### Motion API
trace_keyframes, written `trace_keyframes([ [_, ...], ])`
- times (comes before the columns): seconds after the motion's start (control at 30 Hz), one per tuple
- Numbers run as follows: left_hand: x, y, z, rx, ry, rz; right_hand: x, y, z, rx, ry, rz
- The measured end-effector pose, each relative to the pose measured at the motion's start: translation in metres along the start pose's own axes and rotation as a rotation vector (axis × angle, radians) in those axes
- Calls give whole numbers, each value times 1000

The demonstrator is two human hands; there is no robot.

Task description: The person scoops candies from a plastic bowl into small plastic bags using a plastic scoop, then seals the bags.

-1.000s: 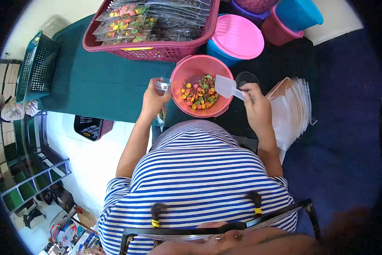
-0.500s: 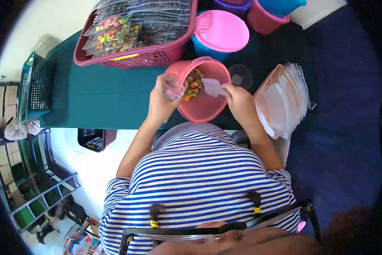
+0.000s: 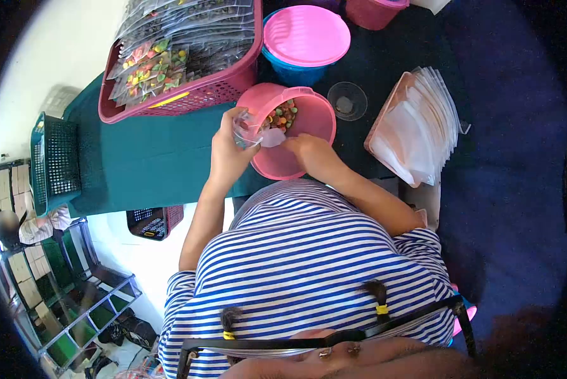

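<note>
A pink bucket lies tilted on the table in front of me, its mouth turned toward my right. Small colourful pieces, orange, green and yellow, are heaped inside it. My left hand is closed on a clear plastic bag at the bucket's left rim. With closed fingers, my right hand grips a whitish translucent scoop over the bucket's opening. The scoop's blade points left, its tip right by the bag and my left fingers. Its handle is hidden in my right hand.
A maroon basket full of filled packets stands at the back left. Behind the bucket is a blue tub with a pink lid. A clear round dish and a tray of flat clear bags lie to the right.
My right hand has moved left across the bucket, bringing the scoop from its right side to the bag in my left hand. The view has shifted slightly.
</note>
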State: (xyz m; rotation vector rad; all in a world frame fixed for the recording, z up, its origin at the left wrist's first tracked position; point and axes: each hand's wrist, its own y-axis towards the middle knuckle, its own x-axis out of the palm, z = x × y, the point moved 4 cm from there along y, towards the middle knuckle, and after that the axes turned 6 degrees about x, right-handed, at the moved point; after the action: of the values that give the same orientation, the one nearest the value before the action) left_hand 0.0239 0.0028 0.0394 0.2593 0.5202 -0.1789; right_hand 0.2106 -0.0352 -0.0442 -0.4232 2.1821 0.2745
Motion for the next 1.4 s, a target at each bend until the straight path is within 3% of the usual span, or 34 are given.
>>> trace_keyframes([
  [0.13,0,-2,-3,18,-6,5,-38,6,10,140,-9,226],
  [0.2,-1,-2,-3,26,-7,15,-41,11,14,234,-3,218],
  [0.27,-1,0,-4,-2,-6,-2,-22,13,27,283,2,67],
  [0.3,-2,1,-3,-2,-6,4,4,8,43,395,274,13],
  [0.4,-2,-2,-7,-57,-9,-24,8,8,24,377,123,33],
  [0.47,-2,-3,-10,-86,-27,-9,18,6,24,341,246,116],
  [0.53,-2,-4,-12,-36,-21,8,34,8,29,527,674,-4],
  [0.57,-2,-3,-11,15,-17,24,38,12,29,528,674,-1],
  [0.63,0,-4,-12,14,-20,29,59,13,33,799,1452,-66],
  [0.67,0,-4,-12,9,-23,38,64,12,36,800,1455,-64],
  [0.73,-1,-5,-12,-15,-36,41,67,17,33,655,2069,-69],
  [0.97,-6,-11,-22,-102,-65,77,34,4,29,535,2169,-43],
  [1.07,-10,-12,-34,-91,-58,93,21,-8,28,589,2164,-7],
  [1.33,-24,-17,-63,-177,-195,158,-10,-28,29,517,2025,66],
  [1.4,-28,-23,-77,-353,-241,179,-16,-31,32,503,2018,127],
])
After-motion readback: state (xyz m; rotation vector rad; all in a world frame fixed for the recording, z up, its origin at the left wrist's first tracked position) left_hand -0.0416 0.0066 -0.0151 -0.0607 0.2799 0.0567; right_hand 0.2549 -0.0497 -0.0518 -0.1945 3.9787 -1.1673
